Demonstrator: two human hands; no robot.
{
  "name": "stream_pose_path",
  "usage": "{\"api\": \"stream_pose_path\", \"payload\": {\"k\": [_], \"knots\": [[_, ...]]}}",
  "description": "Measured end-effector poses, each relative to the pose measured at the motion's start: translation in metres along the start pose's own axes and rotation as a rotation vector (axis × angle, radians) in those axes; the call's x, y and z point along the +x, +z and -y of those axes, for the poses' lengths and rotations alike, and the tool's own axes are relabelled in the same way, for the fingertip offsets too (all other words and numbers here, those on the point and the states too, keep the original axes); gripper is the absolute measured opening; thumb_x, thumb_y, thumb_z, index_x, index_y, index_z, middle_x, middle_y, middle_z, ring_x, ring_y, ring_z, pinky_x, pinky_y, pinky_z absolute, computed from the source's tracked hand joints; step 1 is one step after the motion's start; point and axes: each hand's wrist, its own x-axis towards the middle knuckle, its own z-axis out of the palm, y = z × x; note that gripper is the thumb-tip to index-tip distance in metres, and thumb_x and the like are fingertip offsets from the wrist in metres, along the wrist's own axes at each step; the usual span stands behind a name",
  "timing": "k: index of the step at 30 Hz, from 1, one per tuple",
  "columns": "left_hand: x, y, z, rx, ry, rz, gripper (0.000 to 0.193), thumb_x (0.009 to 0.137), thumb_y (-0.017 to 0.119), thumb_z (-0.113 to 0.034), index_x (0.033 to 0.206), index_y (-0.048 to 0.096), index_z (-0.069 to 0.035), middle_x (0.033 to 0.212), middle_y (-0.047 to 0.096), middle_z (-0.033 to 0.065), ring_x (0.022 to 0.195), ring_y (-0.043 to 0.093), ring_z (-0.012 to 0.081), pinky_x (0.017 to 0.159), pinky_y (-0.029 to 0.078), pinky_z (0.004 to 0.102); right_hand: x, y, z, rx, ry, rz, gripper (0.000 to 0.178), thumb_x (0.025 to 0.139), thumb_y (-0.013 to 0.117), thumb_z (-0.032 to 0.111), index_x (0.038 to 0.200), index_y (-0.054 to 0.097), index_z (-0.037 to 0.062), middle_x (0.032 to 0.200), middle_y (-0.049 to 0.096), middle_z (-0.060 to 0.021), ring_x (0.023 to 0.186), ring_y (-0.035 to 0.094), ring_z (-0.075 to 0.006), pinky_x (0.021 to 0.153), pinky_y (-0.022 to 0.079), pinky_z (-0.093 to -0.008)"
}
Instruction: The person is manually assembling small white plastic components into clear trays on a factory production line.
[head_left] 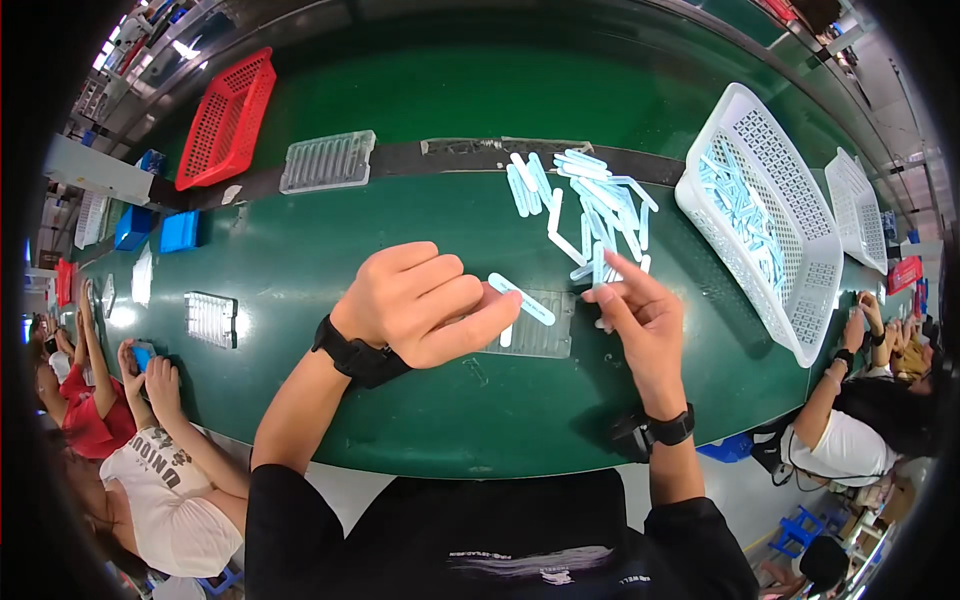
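Observation:
My left hand (pixel 425 305) is closed, with a flat light-blue stick (pixel 522 299) with rounded ends pinched between thumb and forefinger. Below it lies a clear ribbed plastic tray (pixel 545 335) on the green table. A short white piece (pixel 506 336) shows by the tray, partly hidden by that hand. My right hand (pixel 645 315) is closed at the fingertips on another light-blue stick (pixel 598 262), at the near edge of a loose pile of white and pale-blue sticks (pixel 605 205). Each wrist wears a black band.
A white perforated basket (pixel 695 200) holding many similar sticks stands at right. Farther left are a red basket (pixel 225 125), a clear ribbed tray (pixel 328 162), a smaller tray (pixel 211 319) and blue boxes (pixel 180 231). People sit at both sides, one holding a blue object (pixel 143 355).

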Motion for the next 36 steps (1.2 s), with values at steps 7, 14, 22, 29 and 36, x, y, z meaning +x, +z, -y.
{"api": "stream_pose_path", "payload": {"k": [7,14,22,29,36], "knots": [[-0.004,0.005,0.005,-0.155,-0.109,-0.013,0.034,0.07,0.074,-0.006,0.104,0.075,-0.008,0.068,0.055,-0.0023,0.056,0.053,0.0127,0.049,0.037,0.0272,0.0,0.01,0.003,0.234,0.076,0.076,0.023,0.103,0.067,0.011,0.118,0.074,-0.0047,0.101,0.079,-0.0169,0.071,0.064,-0.0083,0.067,0.052,-0.0244],[-0.006,0.007,0.003,-0.203,-0.115,-0.003,0.04,0.07,0.074,-0.008,0.11,0.074,-0.005,0.07,0.052,0.0008,0.054,0.049,0.0162,0.047,0.034,0.03,-0.001,0.008,-0.001,0.289,0.075,0.077,0.022,0.103,0.066,0.01,0.116,0.074,-0.006,0.1,0.078,-0.0188,0.072,0.065,-0.0109,0.069,0.054,-0.0266],[-0.004,0.009,0.004,-0.173,-0.123,0.015,0.035,0.069,0.074,-0.007,0.103,0.078,-0.009,0.067,0.05,-0.0024,0.054,0.05,0.0118,0.048,0.037,0.0268,0.0,0.006,0.0,0.307,0.048,0.107,0.021,0.103,0.065,0.009,0.114,0.074,-0.0066,0.099,0.077,-0.0181,0.074,0.066,-0.0119,0.069,0.054,-0.0274],[-0.005,0.006,0.0,-0.183,-0.106,0.02,0.036,0.071,0.078,-0.005,0.107,0.075,-0.004,0.066,0.046,-0.0005,0.052,0.048,0.0139,0.046,0.033,0.0291,-0.002,0.01,0.004,0.148,-0.093,0.073,0.014,0.095,0.071,-0.001,0.108,0.077,-0.0009,0.1,0.076,-0.0102,0.074,0.065,-0.0102,0.068,0.055,-0.0261],[-0.01,0.009,0.003,-0.298,-0.193,0.053,0.025,0.077,0.082,-0.004,0.101,0.075,-0.008,0.065,0.049,0.0017,0.051,0.046,0.0159,0.046,0.034,0.0307,0.009,0.007,0.017,-0.84,-0.673,0.214,0.029,0.075,0.076,-0.004,0.099,0.081,0.0126,0.102,0.071,-0.0005,0.073,0.066,-0.0153,0.065,0.056,-0.0284]]}}
